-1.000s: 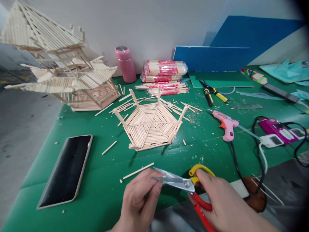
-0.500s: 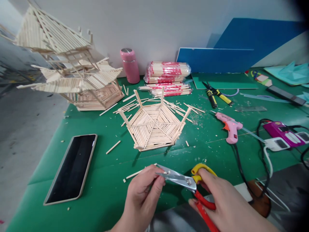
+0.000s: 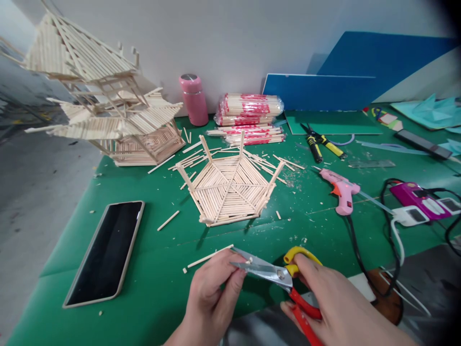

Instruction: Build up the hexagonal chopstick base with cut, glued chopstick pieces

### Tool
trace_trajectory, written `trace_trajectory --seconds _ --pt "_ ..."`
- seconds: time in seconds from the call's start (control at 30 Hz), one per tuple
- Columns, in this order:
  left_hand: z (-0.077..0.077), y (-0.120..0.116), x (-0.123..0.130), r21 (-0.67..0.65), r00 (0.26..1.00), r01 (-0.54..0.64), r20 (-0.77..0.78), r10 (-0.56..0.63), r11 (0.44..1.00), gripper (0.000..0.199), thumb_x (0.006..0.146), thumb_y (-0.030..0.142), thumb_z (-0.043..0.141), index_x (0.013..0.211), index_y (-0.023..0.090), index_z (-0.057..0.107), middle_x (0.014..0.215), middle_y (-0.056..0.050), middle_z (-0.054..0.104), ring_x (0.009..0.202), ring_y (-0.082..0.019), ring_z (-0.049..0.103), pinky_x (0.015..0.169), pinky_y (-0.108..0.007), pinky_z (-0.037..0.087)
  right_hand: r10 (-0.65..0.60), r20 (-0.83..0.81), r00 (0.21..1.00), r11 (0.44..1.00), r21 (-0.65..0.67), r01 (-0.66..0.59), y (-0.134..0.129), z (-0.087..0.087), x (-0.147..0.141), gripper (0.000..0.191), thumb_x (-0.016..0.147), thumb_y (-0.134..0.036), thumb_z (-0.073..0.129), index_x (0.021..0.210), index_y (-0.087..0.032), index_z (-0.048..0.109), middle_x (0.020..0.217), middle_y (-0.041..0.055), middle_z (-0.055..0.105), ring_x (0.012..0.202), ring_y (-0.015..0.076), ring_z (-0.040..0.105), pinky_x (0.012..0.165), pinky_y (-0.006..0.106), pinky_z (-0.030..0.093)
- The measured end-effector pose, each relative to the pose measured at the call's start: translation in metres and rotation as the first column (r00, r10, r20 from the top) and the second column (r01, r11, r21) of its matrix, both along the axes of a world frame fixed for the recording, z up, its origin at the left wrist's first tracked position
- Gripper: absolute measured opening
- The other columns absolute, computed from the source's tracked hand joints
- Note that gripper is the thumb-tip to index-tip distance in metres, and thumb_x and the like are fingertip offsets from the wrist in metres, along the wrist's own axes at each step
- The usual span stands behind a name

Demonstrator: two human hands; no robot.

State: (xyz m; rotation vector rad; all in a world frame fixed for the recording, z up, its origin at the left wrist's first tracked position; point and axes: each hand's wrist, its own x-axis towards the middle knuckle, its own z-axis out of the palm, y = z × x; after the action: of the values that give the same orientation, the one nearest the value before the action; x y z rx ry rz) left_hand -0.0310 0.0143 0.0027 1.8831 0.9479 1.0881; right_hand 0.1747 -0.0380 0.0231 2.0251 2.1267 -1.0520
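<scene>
My left hand (image 3: pixel 216 286) pinches a short wooden stick (image 3: pixel 249 260); only its pale end shows past the fingertips, between the scissor blades. Scissors (image 3: pixel 264 270) with one yellow and one red handle are in my right hand (image 3: pixel 320 293), blades slightly parted and pointing left at the left fingertips. Just beyond the left hand, a longer loose stick (image 3: pixel 209 257) rests on the green tabletop, with a tiny cut piece (image 3: pixel 185 270) near its end. Further back sits a hexagonal stick base (image 3: pixel 230 192) with upright posts at several corners.
A tiered stick pavilion (image 3: pixel 118 120) stands at the back left, above a phone (image 3: pixel 104 254). Behind the base are a pink flask (image 3: pixel 194 101) and bagged sticks (image 3: pixel 250 110). To the right lie pliers (image 3: pixel 320 143), a pink glue gun (image 3: pixel 340 190) and a corded purple power strip (image 3: pixel 418 198).
The view has shifted very slightly. Both hands hold nearly the same pose, and the scissor blades stay around the stick's end.
</scene>
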Motion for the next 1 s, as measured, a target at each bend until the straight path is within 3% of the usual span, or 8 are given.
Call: trace_trajectory --seconds 0.3,0.43,0.5,0.57,0.63,0.7,0.83,1.0 --pt "0.003 0.000 0.002 0.020 0.998 0.043 0.035 -0.044 0.999 0.019 0.075 0.001 0.051 0.079 0.017 0.059 0.066 0.000 0.060 0.060 -0.010 0.056 0.060 -0.018 0.045 0.047 -0.050 0.998 0.998 -0.039 -0.049 0.004 -0.010 0.000 0.023 0.071 -0.025 0.049 0.091 -0.018 0.043 0.079 0.0071 0.064 0.069 0.0241 0.063 0.057 0.031 0.044" --pt "0.004 -0.008 0.004 -0.246 0.993 -0.040 0.101 0.067 0.968 0.012 0.076 0.011 0.055 0.078 0.018 0.065 0.062 -0.001 0.058 0.057 -0.011 0.052 0.056 -0.019 0.042 -0.057 -0.098 0.994 0.998 0.013 0.058 0.003 -0.020 0.003 0.013 0.075 -0.028 0.047 0.086 -0.022 0.040 0.078 0.0029 0.064 0.070 0.0211 0.063 0.056 0.028 0.044" --pt "0.003 -0.008 0.007 -0.512 0.969 -0.075 0.164 0.183 0.856 0.010 0.077 0.019 0.058 0.074 0.017 0.067 0.059 -0.001 0.056 0.056 -0.010 0.050 0.053 -0.019 0.039 -0.117 -0.037 0.992 0.991 0.053 0.119 0.000 -0.025 0.011 0.013 0.078 -0.032 0.045 0.086 -0.023 0.041 0.077 0.0022 0.063 0.071 0.0212 0.063 0.058 0.029 0.045" --pt "0.001 -0.006 0.009 -0.748 0.909 -0.032 0.254 0.331 0.663 0.013 0.076 0.028 0.061 0.078 0.016 0.068 0.055 0.001 0.051 0.050 -0.008 0.042 0.047 -0.019 0.033 -0.172 0.085 0.982 0.981 0.104 0.163 -0.005 -0.031 0.026 0.017 0.078 -0.036 0.045 0.090 -0.023 0.043 0.078 0.0029 0.063 0.073 0.0229 0.062 0.060 0.032 0.046" --pt "-0.003 -0.003 0.011 -0.873 0.823 0.077 0.329 0.462 0.482 0.021 0.072 0.033 0.065 0.084 0.015 0.067 0.051 0.004 0.046 0.043 -0.004 0.032 0.042 -0.018 0.024 -0.244 0.199 0.949 0.965 0.149 0.217 -0.010 -0.036 0.047 0.025 0.077 -0.039 0.046 0.096 -0.023 0.045 0.080 0.0039 0.063 0.075 0.0245 0.062 0.064 0.035 0.047" --pt "-0.007 0.001 0.013 -0.911 0.765 0.190 0.372 0.526 0.367 0.025 0.069 0.033 0.068 0.085 0.015 0.066 0.048 0.005 0.044 0.040 -0.002 0.025 0.041 -0.018 0.020 -0.331 0.261 0.907 0.938 0.195 0.287 -0.012 -0.041 0.068 0.032 0.077 -0.042 0.046 0.102 -0.022 0.046 0.082 0.0052 0.064 0.075 0.0247 0.063 0.066 0.037 0.048" --pt "-0.005 0.002 0.016 -0.915 0.712 0.297 0.402 0.576 0.272 0.022 0.070 0.031 0.067 0.084 0.015 0.065 0.049 0.005 0.045 0.039 -0.003 0.026 0.042 -0.020 0.020 -0.424 0.272 0.864 0.889 0.307 0.340 0.000 -0.049 0.092 0.043 0.074 -0.045 0.046 0.107 -0.017 0.047 0.086 0.0080 0.064 0.069 0.0234 0.063 0.063 0.036 0.050" --pt "0.004 -0.001 0.020 -0.904 0.670 0.332 0.427 0.607 0.269 0.023 0.068 0.030 0.068 0.081 0.012 0.066 0.055 0.003 0.048 0.043 -0.003 0.032 0.045 -0.020 0.026 -0.397 0.229 0.888 0.838 0.485 0.250 0.013 -0.054 0.087 0.048 0.078 -0.047 0.043 0.112 -0.012 0.047 0.100 0.0124 0.060 0.079 0.0230 0.062 0.067 0.035 0.051"
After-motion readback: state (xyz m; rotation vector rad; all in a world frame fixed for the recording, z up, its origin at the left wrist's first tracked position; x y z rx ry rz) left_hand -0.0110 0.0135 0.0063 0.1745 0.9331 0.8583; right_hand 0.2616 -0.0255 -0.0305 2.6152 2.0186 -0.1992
